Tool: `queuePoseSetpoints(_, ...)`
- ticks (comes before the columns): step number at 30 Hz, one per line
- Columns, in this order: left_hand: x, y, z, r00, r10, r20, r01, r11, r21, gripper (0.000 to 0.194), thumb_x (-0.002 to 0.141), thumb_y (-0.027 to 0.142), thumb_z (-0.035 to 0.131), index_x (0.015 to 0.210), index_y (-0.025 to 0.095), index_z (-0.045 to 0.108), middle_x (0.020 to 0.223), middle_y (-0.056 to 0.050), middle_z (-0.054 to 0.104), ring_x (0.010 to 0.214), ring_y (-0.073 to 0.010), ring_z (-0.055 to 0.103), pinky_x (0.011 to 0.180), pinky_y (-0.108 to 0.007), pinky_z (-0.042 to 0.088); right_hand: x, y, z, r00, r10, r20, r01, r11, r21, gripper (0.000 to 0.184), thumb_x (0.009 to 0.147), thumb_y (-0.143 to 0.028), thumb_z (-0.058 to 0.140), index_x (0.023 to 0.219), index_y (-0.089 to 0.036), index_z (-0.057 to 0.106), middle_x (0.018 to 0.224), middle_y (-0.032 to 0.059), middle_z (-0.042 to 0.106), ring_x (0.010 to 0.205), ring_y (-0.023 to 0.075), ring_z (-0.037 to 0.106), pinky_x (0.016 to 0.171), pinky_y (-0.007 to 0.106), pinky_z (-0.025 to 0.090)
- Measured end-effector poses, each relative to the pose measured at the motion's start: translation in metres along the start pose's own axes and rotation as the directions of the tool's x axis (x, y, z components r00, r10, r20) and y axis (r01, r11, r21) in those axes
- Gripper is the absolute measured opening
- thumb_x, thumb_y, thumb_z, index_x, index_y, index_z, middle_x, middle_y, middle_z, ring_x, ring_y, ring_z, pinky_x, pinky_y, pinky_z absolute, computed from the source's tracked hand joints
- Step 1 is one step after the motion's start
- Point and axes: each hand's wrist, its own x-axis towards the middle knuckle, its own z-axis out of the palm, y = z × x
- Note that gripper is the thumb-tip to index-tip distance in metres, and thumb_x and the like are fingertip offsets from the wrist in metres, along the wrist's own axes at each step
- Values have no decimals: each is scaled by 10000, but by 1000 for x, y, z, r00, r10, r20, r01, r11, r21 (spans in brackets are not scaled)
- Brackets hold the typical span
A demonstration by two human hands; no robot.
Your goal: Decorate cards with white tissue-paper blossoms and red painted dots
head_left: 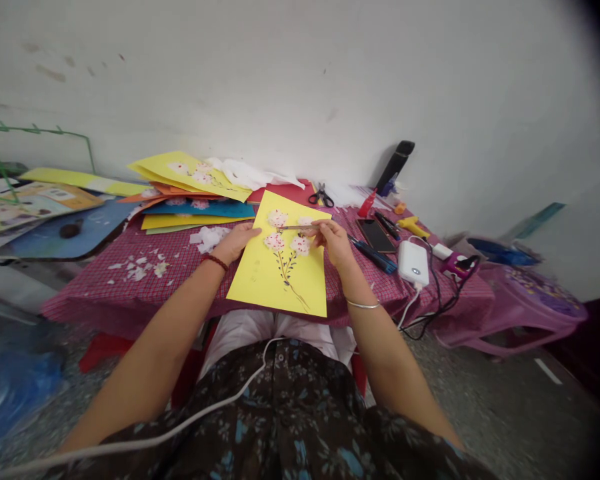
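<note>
A sheet of yellow paper point(260, 277) is tilted up before me at the table's front edge. It carries puffy white flowers point(275, 241) dotted with red, above a drawn brown stem with small dark leaves. My left hand point(237, 244) grips the sheet's left edge, thumb on the front and the other fingers mostly hidden. Over the upper right of the sheet, my right hand point(334, 241) pinches a thin brush-like stick point(296, 227). Its tip points left, beside the upper left flower; whether it touches the paper I cannot tell.
On the checked tablecloth point(100, 287), white scraps point(140, 268) lie left. Coloured cards point(200, 210) are stacked behind. Scissors point(321, 195), a red bottle point(367, 204), a phone point(376, 236), a white power bank point(413, 261) and a yellow glue gun point(413, 225) occupy the back and right.
</note>
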Motion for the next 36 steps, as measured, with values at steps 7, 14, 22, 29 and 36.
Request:
queuePoseSetpoints(7,0,-1,0,1000,11,-4,-11,1000,-5,416,676,260,808,1034,63,727,843,-130,781,658,-227,725,656,-328,581,3,4,-2,998,-7,-66,5,1000,-16,427,728,-600,732,897,-215,657,675,-10,729,446,71,530,434,200,400)
queuePoseSetpoints(14,2,-1,-1,1000,0,-24,0,1000,1,353,723,223,765,1044,81,726,795,-112,774,630,-206,711,645,-313,568,2,3,-3,998,0,-63,-2,1000,-23,424,734,-608,718,887,-217,656,657,-10,723,445,78,539,431,205,390)
queuePoseSetpoints(22,-1,2,2,999,-17,-41,17,1000,-1,373,720,212,766,1065,79,722,793,-110,773,644,-219,718,637,-320,569,5,6,-5,990,-31,-140,26,999,-34,404,746,-591,709,871,-213,642,639,-8,697,440,83,527,435,216,403)
queuePoseSetpoints(29,2,3,1,991,-7,-134,5,1000,-18,334,731,210,738,1040,85,718,731,-88,757,623,-217,706,632,-322,571,15,10,-31,882,-159,-444,158,987,-40,413,864,-660,484,775,-258,447,489,-90,407,399,99,369,412,247,367)
queuePoseSetpoints(36,4,3,0,980,-10,-198,5,1000,-26,312,735,212,729,1026,100,719,747,-86,756,598,-213,693,615,-329,568,17,17,-32,874,-156,-461,133,988,-82,403,871,-640,508,766,-255,459,491,-84,410,395,100,368,389,245,332)
